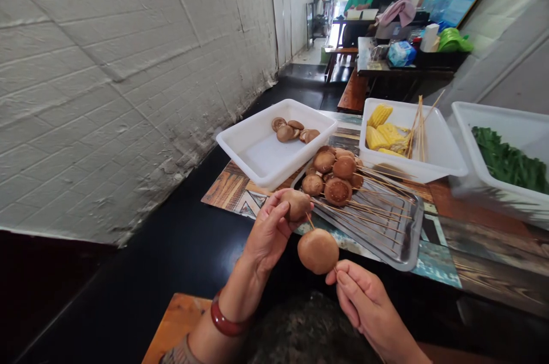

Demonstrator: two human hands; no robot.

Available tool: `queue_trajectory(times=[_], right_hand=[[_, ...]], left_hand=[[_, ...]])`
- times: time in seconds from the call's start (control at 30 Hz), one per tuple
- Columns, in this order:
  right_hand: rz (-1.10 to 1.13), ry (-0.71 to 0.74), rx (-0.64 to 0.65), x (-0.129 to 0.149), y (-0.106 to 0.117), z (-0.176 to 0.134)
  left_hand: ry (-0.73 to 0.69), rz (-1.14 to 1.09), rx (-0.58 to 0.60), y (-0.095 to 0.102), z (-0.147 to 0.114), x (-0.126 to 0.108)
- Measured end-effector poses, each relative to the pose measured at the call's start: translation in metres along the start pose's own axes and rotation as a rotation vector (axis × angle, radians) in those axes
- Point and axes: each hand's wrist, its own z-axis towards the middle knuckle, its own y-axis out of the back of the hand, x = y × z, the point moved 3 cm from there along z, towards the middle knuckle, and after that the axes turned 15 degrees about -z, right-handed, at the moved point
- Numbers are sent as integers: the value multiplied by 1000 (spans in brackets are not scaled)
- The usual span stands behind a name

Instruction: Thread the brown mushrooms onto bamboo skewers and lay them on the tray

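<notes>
My left hand (272, 227) pinches a brown mushroom cap (297, 205) between thumb and fingers, close to the tip of a thin wooden skewer (309, 221). A second mushroom (318, 251) is threaded on that skewer. My right hand (364, 295) grips the skewer just below this mushroom. Whether the tip has entered the left-hand mushroom I cannot tell. Behind my hands, a metal tray (414, 238) holds several skewered mushrooms (338, 172), their sticks pointing right. A white tub (253, 167) at the back left contains several loose mushrooms (288, 131).
A white tub (450, 167) with corn (388, 135) and upright skewers stands behind the metal tray. Another tub (476, 152) at right holds green leaves (510, 161). A white brick-patterned wall (128, 67) runs along the left. A person (360, 1) sits far back beyond another table.
</notes>
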Motion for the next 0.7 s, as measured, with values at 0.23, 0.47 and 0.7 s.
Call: queue_trajectory(times=[0.23, 0.47, 0.7], right_hand=[[-7, 12, 3, 0, 0, 1], [-8, 16, 19, 1, 1, 1], [-24, 15, 9, 4, 2, 2]], left_hand=[[-28, 14, 28, 0, 0, -2], [-37, 27, 39, -1, 1, -2], [-44, 40, 32, -2, 1, -3]])
